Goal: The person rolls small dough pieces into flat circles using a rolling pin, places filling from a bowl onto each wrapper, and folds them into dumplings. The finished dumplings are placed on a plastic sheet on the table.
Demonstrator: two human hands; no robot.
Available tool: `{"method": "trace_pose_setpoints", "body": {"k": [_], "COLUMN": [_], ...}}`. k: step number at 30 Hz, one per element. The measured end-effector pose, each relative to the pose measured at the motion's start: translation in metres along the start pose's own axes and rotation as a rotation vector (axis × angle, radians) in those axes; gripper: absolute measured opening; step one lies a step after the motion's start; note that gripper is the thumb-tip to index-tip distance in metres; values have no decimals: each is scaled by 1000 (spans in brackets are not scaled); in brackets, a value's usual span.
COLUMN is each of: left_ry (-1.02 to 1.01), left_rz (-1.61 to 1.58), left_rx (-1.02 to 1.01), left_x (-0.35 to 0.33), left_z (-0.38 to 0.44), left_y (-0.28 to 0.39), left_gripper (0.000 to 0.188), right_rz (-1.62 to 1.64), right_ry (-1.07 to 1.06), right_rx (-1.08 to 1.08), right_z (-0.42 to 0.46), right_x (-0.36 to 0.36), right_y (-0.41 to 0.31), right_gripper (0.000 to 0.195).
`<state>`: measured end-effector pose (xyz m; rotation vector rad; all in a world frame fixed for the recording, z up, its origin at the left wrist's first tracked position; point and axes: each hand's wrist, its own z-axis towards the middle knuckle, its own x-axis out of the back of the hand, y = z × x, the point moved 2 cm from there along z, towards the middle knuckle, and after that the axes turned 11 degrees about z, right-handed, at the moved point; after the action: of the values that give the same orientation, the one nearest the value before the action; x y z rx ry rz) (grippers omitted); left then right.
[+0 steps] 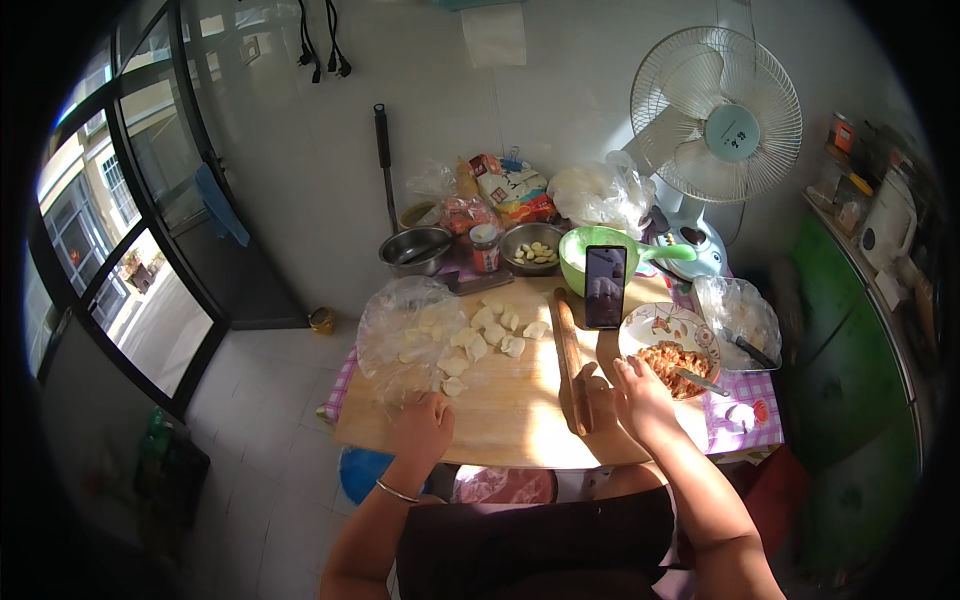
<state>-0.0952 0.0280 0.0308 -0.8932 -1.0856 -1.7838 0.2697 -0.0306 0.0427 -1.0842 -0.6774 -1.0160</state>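
Observation:
My left hand (424, 424) rests at the front left of a wooden board (495, 427), fingers curled, beside the lower edge of a clear plastic bag (397, 322). Whether it pinches the plastic cannot be made out. The bag partly covers several pieces of pale dough (475, 347), and others lie uncovered to its right. My right hand (643, 397) is at the near left rim of a floral bowl (660, 319), fingers extended and nothing seen in them. Inside the bowl are a minced filling (679, 365) and a metal utensil (703, 382). A wooden rolling pin (571, 360) lies left of that hand.
A phone (604, 289) stands upright before a green handled bowl (577, 240). Behind the board are a cleaver (484, 283), a metal pot (414, 251), a lidded jar (484, 251) and a metal bowl of garlic cloves (534, 253). A fan (716, 120) stands back right.

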Motion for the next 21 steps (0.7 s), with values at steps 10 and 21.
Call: {"method": "trace_pose_setpoints", "body": {"k": [10,21], "left_ry": [-73,-117], "left_rz": [327,270], "left_rx": [81,-132], "left_x": [-21,-66], "left_z": [44,91], "left_y": [36,111], "left_gripper": [59,56], "right_rz": [158,707], "right_ry": [-190,90], "right_rx": [-480,-309], "right_z": [49,-19], "right_x": [-49,-21], "right_y": [-41,-47], "right_gripper": [86,90]}}
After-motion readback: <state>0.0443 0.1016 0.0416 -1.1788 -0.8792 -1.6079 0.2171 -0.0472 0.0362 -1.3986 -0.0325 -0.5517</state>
